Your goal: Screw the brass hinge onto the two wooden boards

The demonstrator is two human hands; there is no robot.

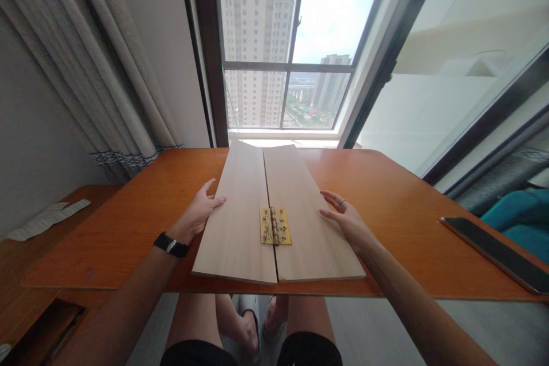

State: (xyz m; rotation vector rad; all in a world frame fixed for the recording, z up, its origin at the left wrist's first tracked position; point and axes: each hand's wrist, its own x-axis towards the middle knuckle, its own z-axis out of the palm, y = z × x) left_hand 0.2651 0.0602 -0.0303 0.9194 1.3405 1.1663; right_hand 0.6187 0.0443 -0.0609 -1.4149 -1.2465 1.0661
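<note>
Daylight enters through the window (290,64) ahead, its sky (338,8) burnt out to near white and the apartment tower (256,28) washed pale. The surface (364,200) takes a soft sheen at its far end, while the curtain (92,51) sits in grey shade. Wide-angle distortion stretches the smartphone (493,251) near the right edge; the brass hinge (275,226) looks moderately crisp.

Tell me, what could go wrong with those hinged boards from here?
Lifting at the outer edges, where the left grip and right grip are, might make the left board and right board swing about the hinge.
That one visible hinge sits toward the near end, so twisting the far ends could strain it.
The boards' near ends lie close to the edge of the table; a pull could drop them onto the legs below.
</note>
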